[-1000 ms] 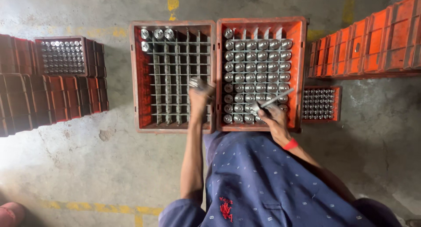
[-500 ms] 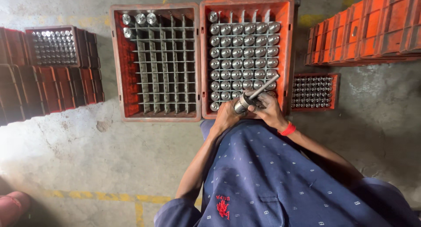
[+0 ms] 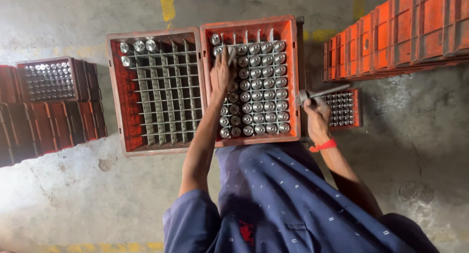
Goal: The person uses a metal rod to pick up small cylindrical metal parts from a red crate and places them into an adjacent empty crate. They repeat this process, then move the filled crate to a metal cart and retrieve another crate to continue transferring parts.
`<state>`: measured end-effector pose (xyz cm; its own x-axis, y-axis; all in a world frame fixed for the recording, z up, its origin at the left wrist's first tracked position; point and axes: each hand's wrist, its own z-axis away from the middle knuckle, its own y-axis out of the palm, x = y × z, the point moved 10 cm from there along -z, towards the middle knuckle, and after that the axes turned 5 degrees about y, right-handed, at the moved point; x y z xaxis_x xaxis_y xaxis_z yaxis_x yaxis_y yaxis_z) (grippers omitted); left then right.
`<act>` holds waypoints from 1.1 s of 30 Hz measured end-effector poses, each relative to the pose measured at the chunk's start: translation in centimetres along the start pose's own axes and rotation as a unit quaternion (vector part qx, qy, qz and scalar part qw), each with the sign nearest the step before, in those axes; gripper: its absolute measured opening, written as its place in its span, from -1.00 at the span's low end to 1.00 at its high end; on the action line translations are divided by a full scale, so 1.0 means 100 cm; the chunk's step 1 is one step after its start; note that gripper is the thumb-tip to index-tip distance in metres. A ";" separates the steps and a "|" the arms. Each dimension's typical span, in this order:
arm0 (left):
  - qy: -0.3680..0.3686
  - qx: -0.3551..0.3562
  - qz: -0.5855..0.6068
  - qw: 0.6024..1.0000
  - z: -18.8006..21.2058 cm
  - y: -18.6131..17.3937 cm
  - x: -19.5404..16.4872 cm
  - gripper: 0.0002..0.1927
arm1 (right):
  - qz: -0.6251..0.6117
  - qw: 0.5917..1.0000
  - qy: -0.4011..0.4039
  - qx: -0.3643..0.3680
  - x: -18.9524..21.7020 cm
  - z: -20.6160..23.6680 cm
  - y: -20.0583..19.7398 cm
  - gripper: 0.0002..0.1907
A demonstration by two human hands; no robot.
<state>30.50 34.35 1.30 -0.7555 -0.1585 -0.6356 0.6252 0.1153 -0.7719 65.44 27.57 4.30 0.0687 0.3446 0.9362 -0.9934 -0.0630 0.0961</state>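
The left hand (image 3: 221, 73) reaches into the far part of the right crate (image 3: 288, 26), its fingers closed on a metal cylinder (image 3: 231, 54) among the rows of cylinders standing in the grid. The right hand (image 3: 316, 112) is just outside that crate's right wall, fingers gripping a thin metal tool (image 3: 323, 92). The left crate (image 3: 117, 87) touches it on the floor (image 3: 73, 194), with five cylinders in its far corner.

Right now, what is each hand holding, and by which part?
The right hand grips a slim metal tool at its near end. The left hand is on a metal cylinder in the right crate; the exact grip cannot be told.
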 end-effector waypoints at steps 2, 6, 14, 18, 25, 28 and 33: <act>0.092 -0.083 -0.055 0.991 -0.021 -0.031 -0.016 -0.22 | 0.000 1.000 0.011 -0.004 -0.007 0.007 0.004 -0.72; 0.107 -0.087 -0.027 0.990 -0.031 -0.054 -0.016 -0.23 | -0.013 0.999 0.042 -0.011 -0.037 0.016 0.024 -0.67; -0.060 -0.240 -0.068 0.967 0.011 -0.168 0.134 -0.64 | 0.021 0.996 0.090 -0.014 -0.076 0.029 0.047 -0.69; -0.124 -0.301 -0.199 0.924 0.034 -0.256 0.237 -0.53 | -0.012 0.996 0.084 -0.011 -0.080 0.035 0.069 -0.69; -0.094 -0.188 -0.334 0.919 0.003 -0.274 0.294 -0.65 | -0.004 0.993 0.117 -0.023 -0.098 0.042 0.119 -0.60; -0.054 -0.187 -0.271 0.943 0.010 -0.284 0.296 -0.64 | 0.024 0.994 0.105 -0.016 -0.097 0.046 0.125 -0.62; 0.034 -0.333 0.073 0.939 0.089 -0.335 0.265 -0.54 | 0.011 0.990 0.137 -0.025 -0.105 0.054 0.126 -0.57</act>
<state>-8.70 17.54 10.45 -0.6957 -0.0322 -0.7176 0.4795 0.7231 -0.4973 52.67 18.08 -2.45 0.0271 0.5852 0.8104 -0.9981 -0.0286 0.0541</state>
